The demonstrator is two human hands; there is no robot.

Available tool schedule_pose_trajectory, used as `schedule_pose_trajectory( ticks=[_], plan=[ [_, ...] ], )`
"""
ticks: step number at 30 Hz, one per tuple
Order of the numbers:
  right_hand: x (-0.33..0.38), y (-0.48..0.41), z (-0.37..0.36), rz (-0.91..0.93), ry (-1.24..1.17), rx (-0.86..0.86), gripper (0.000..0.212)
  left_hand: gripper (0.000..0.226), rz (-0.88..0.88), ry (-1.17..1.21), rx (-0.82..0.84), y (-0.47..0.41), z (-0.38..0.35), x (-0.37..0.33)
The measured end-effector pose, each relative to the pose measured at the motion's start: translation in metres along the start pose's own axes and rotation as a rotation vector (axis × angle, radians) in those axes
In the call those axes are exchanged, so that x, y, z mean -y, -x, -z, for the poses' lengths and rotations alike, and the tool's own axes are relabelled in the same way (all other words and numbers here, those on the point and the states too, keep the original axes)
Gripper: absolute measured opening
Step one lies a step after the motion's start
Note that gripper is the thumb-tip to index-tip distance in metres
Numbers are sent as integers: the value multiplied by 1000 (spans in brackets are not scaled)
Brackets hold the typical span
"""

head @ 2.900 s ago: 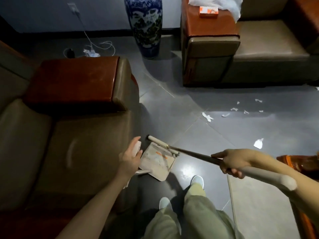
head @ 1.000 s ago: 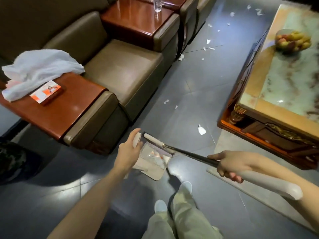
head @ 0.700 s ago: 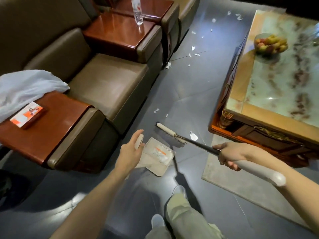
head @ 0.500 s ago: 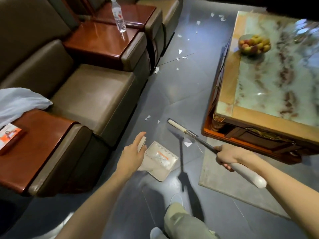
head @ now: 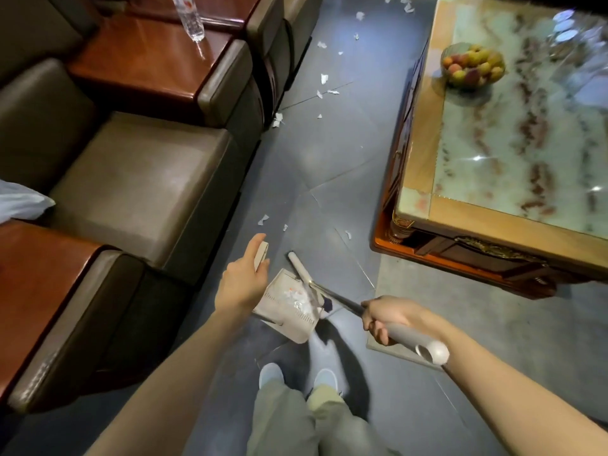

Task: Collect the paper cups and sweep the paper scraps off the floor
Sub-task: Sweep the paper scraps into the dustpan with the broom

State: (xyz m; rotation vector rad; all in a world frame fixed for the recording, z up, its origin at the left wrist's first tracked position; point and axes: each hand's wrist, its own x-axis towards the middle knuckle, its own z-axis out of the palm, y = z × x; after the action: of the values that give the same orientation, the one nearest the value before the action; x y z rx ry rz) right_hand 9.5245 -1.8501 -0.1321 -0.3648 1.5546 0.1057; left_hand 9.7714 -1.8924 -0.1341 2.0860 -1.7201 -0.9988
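Many torn white paper scraps (head: 263, 220) on floor (head: 329, 153), left hand (head: 241, 284) grips dustpan (head: 289, 311), right hand (head: 388, 315) grips broom (head: 339, 297)

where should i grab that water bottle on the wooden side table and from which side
Wrap a hand round the water bottle at the middle of its round body, coming in from the floor aisle side. It stands upright on the wooden side table, the sofa back closes off the far side, and its cap is cut off by the frame.
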Motion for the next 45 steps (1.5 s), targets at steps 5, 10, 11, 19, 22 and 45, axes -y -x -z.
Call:
schedule_pose_trajectory(
  ticks=[5, 10, 11, 19, 22, 45],
  plan=[
    [20, 27, 16, -53, -32, 101, 63, 47, 2, -10, 33, 2, 12, 10],
    [52, 39, 24, 25, -125, -5, 22, 46, -32, -5, 3, -12, 33, 21],
    [59, 37, 27, 38, -176, 2, 30, 46, -45, 0, -17, -18, 36, 23],
    [130, 7, 35, 160, -63, -327, 19, 40, 11, 33, -106, -87, 85, 42],
    [152, -11, 32, 137, -14, -371, 13, 42, 16, 10, -109, -112, 102, 47],
    [323, -58, -78, 188, 768, -29, 28, 44, 26, 50, -106, -241, 157, 71]
  ],
)
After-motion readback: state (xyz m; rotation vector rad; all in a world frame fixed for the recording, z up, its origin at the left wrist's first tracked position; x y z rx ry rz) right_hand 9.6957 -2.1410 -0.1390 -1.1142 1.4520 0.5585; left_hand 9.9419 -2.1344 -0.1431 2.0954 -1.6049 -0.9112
